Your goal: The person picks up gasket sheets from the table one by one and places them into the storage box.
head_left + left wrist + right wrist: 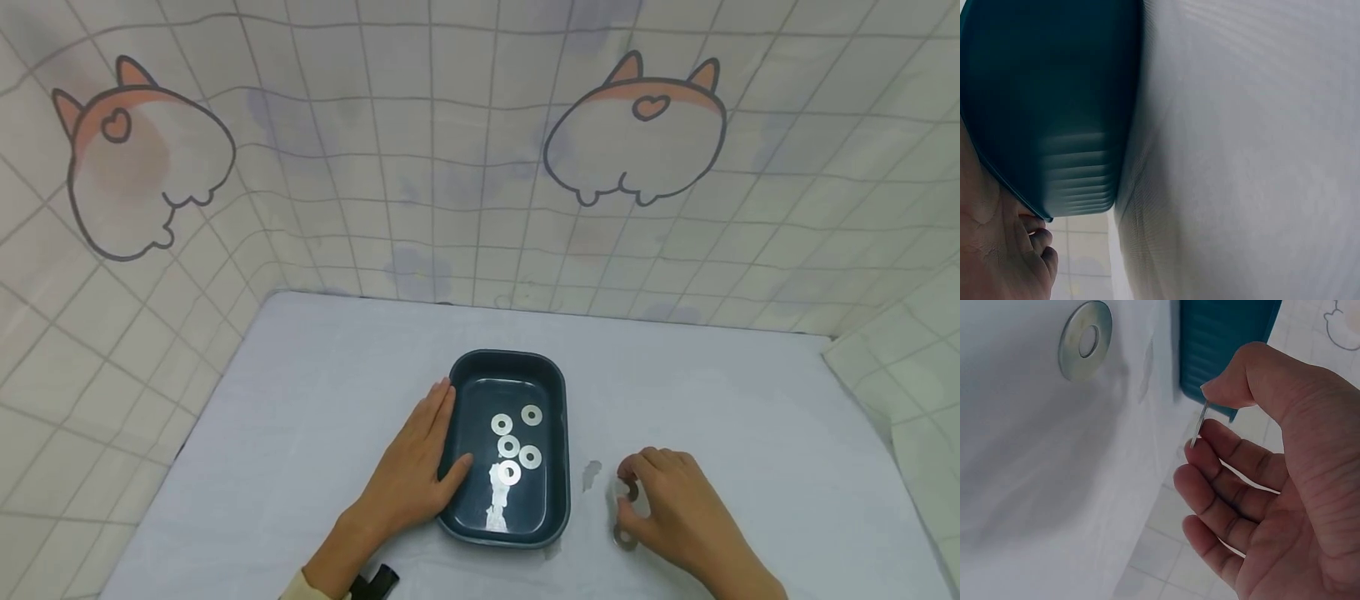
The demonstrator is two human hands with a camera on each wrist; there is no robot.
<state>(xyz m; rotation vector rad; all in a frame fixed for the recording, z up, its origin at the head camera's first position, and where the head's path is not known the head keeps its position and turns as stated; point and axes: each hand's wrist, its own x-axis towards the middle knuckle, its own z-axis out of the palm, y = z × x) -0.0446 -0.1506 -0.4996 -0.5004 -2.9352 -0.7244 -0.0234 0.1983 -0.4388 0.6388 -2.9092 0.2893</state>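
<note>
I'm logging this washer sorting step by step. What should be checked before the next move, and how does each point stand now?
1. Washer gripped: ok. The right hand pinches a washer edge-on between thumb and forefinger.
2. Tray steadied: ok. The left hand lies flat against the left wall of the tray, thumb on its rim.
3. Room in the tray: ok. Five washers lie near its middle, with bare floor around them.
4. Path to the tray: ok. Only bare table lies between the right hand and the tray.
5. Washers left outside: one loose washer lies flat by the right hand.
6. Tray dry: cannot tell. Pale streaks may be glare.
</note>
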